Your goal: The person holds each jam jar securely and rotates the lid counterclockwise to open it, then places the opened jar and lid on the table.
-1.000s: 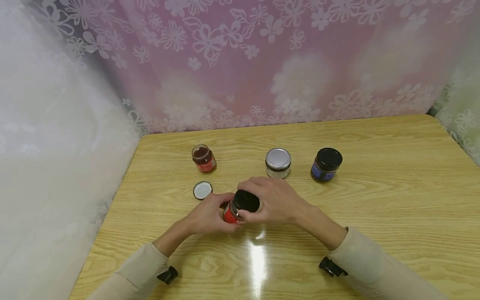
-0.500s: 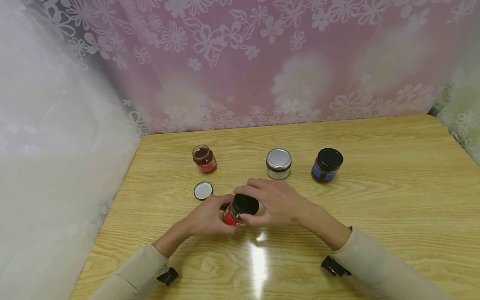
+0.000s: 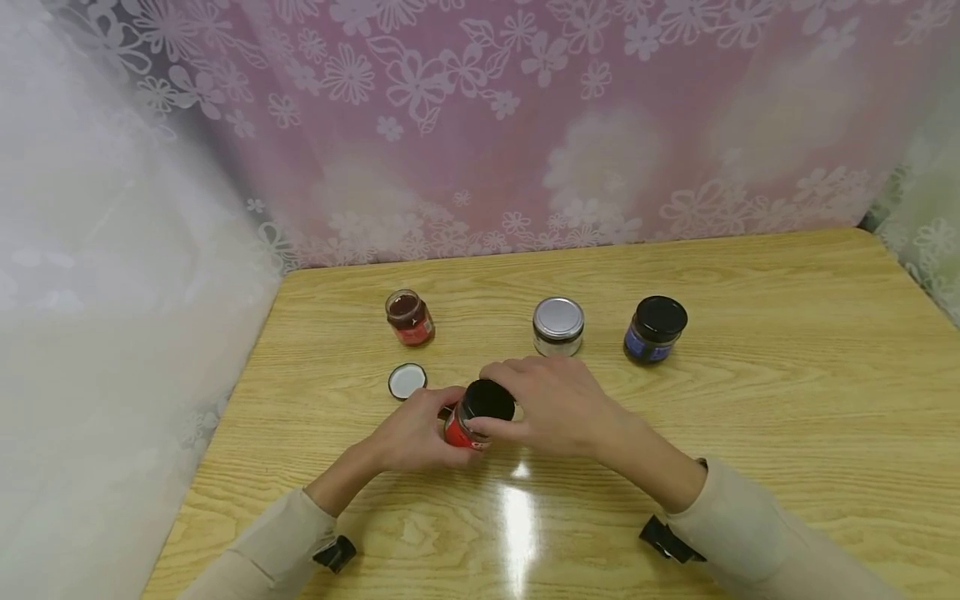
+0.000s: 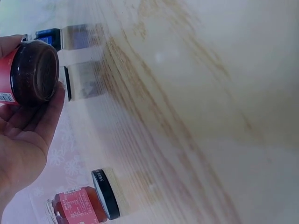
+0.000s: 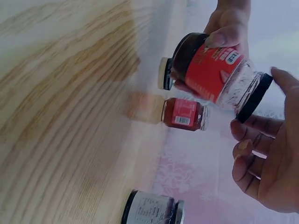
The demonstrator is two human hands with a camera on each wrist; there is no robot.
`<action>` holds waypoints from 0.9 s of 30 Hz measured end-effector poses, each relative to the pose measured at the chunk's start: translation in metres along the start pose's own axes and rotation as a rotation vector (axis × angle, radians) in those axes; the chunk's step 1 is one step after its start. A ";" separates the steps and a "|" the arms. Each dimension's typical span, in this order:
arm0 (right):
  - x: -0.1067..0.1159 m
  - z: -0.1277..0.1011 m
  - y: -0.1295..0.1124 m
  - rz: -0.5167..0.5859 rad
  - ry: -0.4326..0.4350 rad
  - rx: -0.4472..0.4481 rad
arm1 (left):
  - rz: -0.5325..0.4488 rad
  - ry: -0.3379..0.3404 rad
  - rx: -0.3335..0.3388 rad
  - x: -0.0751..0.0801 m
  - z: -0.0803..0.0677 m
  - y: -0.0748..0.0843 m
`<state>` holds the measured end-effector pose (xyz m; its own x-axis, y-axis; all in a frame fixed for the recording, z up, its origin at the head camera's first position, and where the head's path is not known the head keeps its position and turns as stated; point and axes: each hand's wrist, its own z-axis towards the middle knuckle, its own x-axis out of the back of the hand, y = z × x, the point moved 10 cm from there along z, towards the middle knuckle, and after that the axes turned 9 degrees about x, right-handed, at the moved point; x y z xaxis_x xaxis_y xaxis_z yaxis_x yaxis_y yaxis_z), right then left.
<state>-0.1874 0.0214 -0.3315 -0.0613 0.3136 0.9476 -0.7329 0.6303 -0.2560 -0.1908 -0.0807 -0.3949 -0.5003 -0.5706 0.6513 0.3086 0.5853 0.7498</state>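
Observation:
My left hand [image 3: 416, 432] grips a glass jar [image 3: 457, 432] with a red label around its body. The jar is tilted and raised above the table, its dark base [image 4: 37, 72] showing in the left wrist view. Thumb and fingers of my right hand [image 3: 558, 408] pinch the rim of its black lid [image 5: 254, 97] from opposite sides. That lid sits on the jar's mouth, above a clear band of glass. Just beyond the left hand, a loose lid [image 3: 407, 381] lies with its white inside up. Behind it stands an uncovered jar [image 3: 411, 321] of dark red contents.
A short jar with a silver lid [image 3: 558, 318] stands beyond the right hand. Farther right is a jar with a black lid and blue label [image 3: 654, 329]. The wood-grain table [image 3: 787, 375] ends at a pink floral curtain [image 3: 480, 167].
My right hand's fingers loosen and shift around the lid, then close on its rim again. The left hand keeps its grip on the jar, almost still.

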 end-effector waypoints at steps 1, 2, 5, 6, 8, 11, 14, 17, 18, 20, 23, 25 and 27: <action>0.001 0.000 -0.001 -0.008 0.001 0.003 | 0.001 0.000 -0.001 0.000 0.000 0.000; 0.001 0.000 -0.003 -0.012 0.001 0.006 | 0.003 -0.001 -0.002 0.000 0.000 0.000; 0.002 0.001 -0.005 -0.003 -0.006 0.023 | 0.022 0.005 -0.015 0.000 -0.001 0.002; 0.003 0.001 -0.005 0.008 -0.009 0.035 | 0.025 0.006 -0.020 0.000 -0.001 0.002; 0.003 0.001 -0.007 0.036 -0.016 0.070 | 0.028 0.008 -0.030 0.001 -0.001 0.003; 0.004 0.002 -0.011 0.071 -0.034 0.136 | 0.015 -0.006 -0.045 0.001 -0.002 0.004; 0.004 0.001 -0.013 0.091 -0.054 0.185 | 0.010 -0.022 -0.055 -0.001 -0.003 0.005; 0.003 0.001 -0.013 0.087 -0.076 0.198 | 0.016 -0.024 -0.054 -0.002 -0.003 0.005; 0.003 0.001 -0.012 0.081 -0.084 0.190 | 0.015 -0.023 -0.052 -0.002 -0.003 0.004; 0.002 0.000 -0.009 0.054 -0.100 0.150 | 0.010 -0.020 -0.043 -0.003 -0.003 0.003; 0.001 -0.001 -0.003 0.015 -0.119 0.069 | 0.007 -0.013 -0.026 -0.003 -0.003 0.001; 0.002 -0.001 -0.002 -0.003 -0.113 0.032 | 0.002 -0.009 -0.020 -0.002 -0.002 0.001; 0.003 -0.001 -0.003 -0.011 -0.097 0.016 | 0.005 -0.004 -0.013 -0.002 -0.002 0.000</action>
<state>-0.1851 0.0210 -0.3283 -0.1185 0.2359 0.9645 -0.7444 0.6218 -0.2435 -0.1881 -0.0812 -0.3958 -0.5023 -0.5653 0.6543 0.3215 0.5803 0.7482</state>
